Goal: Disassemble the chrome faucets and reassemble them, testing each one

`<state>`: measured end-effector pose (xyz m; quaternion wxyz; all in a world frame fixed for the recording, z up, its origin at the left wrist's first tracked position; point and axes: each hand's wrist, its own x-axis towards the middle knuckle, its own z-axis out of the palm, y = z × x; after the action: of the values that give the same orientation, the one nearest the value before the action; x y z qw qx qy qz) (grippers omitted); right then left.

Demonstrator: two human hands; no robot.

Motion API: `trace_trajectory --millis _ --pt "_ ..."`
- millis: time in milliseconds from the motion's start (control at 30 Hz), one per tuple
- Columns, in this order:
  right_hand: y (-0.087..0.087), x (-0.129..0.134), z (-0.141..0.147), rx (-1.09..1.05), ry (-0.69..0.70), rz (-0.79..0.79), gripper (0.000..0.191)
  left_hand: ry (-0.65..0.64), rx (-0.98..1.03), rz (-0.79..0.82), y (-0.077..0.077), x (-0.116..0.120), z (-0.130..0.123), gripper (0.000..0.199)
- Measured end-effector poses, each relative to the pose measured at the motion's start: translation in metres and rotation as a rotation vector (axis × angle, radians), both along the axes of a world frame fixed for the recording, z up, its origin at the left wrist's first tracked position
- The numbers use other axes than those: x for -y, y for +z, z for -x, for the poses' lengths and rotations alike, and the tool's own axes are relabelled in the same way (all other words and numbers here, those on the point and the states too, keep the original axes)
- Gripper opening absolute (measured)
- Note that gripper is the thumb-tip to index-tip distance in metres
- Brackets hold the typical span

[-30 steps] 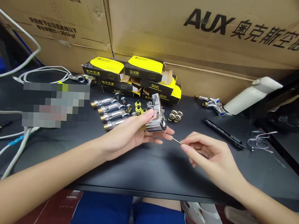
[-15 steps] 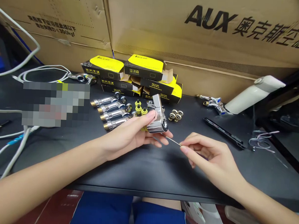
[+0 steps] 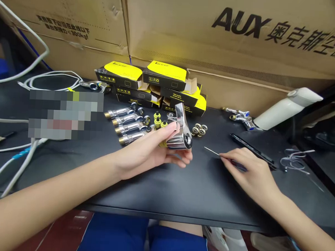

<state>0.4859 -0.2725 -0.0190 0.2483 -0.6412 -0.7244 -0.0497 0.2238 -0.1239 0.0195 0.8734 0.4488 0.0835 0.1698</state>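
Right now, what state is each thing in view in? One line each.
Left hand: gripping the faucet body
Chrome faucet body: held up off the bench, tilted
Right hand: pinching the pin
Steel pin: held, tip apart from the faucet body
Chrome spouts: four, lying side by side
Yellow-and-black boxes: stacked, flaps open
Brass fittings: loose, clustered
Assembled tap: lying on the bench
White bottle: tilted

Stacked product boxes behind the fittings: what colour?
The stacked product boxes are black with yellow top panels; the head view shows this best.
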Motion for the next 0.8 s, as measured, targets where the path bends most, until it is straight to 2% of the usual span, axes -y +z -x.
trace_trajectory --millis 100,200,267,400,533,667,800 --pt "-0.007 -0.002 -0.005 0.086 -0.002 0.019 0.009 -0.007 0.018 -0.002 0.0 0.0 0.0 0.043" --pt "0.001 -0.007 0.01 0.064 0.017 0.002 0.009 -0.011 0.028 -0.011 -0.001 0.001 0.001 0.044" --pt "0.013 -0.011 0.03 -0.097 0.064 -0.006 0.012 -0.015 0.025 -0.019 -0.001 0.001 0.001 0.042" --pt "0.037 -0.027 0.072 -0.641 0.232 0.18 0.017 -0.031 0.032 -0.053 -0.001 0.002 0.001 0.042" --pt "0.039 -0.047 0.088 -1.059 0.286 0.331 0.016 -0.012 0.019 -0.074 0.0 0.001 0.001 0.042" --pt "0.032 -0.057 0.086 -1.229 0.251 0.36 0.018 0.042 0.0 -0.077 0.001 0.0 0.001 0.041" --pt "0.029 -0.057 0.085 -1.334 0.298 0.43 0.011 0.023 0.0 -0.059 -0.002 0.001 0.0 0.04"
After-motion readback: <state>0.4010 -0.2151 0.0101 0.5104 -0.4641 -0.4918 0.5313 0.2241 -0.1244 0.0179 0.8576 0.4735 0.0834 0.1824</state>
